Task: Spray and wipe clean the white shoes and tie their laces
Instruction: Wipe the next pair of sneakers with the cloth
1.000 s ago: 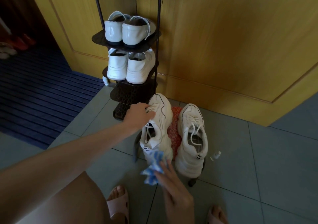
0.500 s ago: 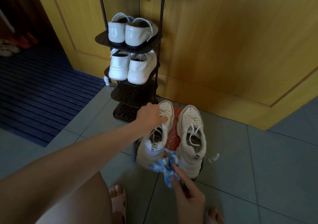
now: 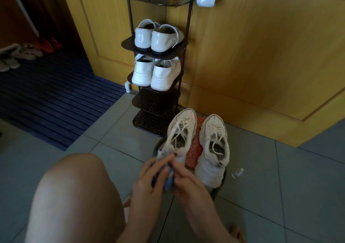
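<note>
Withdrawn from the laces, left hand point(image 3: 149, 183) joins right hand point(image 3: 186, 183), both hands bunching crumpled blue cloth point(image 3: 169, 179).

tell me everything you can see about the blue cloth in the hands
The blue cloth is small, soft-looking and crumpled, blue with paler patches. It is bunched between the left hand and the right hand, whose fingers cover most of it, so its full shape is hidden. It is held just in front of the heel of the left sneaker; whether it touches the shoe is unclear.

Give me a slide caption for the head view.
Both hands, left hand and right hand, bunch a blue cloth before two unlaced white sneakers by a shoe rack.
</note>
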`<state>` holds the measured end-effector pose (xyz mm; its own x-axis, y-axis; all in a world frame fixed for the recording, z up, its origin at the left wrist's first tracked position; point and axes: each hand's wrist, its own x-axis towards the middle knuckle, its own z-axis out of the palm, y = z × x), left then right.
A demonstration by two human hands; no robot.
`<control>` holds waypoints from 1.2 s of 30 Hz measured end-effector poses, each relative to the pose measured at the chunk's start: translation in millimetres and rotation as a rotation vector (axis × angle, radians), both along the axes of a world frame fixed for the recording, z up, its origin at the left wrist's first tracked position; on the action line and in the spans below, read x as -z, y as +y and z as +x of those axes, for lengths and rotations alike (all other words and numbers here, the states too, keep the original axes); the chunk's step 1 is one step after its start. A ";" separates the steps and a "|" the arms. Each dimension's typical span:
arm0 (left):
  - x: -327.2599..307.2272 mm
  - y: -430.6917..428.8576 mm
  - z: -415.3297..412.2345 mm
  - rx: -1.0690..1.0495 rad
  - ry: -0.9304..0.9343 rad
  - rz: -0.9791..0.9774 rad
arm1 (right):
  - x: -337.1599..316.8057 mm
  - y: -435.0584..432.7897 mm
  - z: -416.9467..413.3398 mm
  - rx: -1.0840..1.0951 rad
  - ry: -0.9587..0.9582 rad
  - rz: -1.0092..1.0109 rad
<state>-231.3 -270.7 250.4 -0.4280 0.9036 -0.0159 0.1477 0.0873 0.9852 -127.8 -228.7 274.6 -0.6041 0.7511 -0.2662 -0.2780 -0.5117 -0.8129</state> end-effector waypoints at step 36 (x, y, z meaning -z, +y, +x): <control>80.5 27.7 34.4 -0.330 0.068 0.048 | 44.0 88.4 6.0 -0.016 -0.657 0.600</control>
